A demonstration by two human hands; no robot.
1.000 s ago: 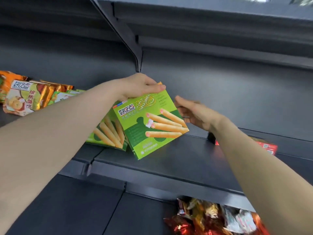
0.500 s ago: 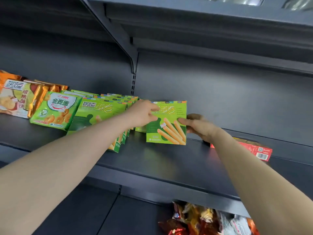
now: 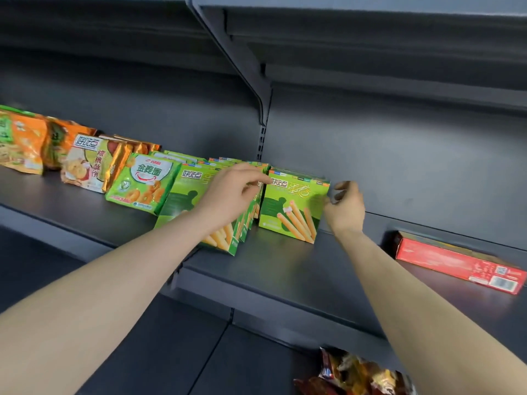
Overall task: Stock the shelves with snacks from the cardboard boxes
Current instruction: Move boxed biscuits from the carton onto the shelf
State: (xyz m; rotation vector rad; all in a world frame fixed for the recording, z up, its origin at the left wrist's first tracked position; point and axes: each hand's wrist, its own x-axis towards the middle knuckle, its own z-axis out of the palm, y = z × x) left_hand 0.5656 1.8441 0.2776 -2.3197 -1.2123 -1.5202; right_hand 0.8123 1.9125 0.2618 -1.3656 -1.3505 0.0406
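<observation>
Dark grey metal shelf [image 3: 285,269] is carrying a green egg-roll box [image 3: 293,206], standing upright beside a row of matching boxes [image 3: 185,201]. Left hand [image 3: 233,192] is touching its top left corner, fingers loose, gripping nothing. Right hand [image 3: 346,208] is curling at its right edge; grip unclear.

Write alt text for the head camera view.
A left hand and right hand touch the upper edges of an upright green snack box on a dark shelf, beside matching boxes and snack bags. A red box lies flat farther right.
</observation>
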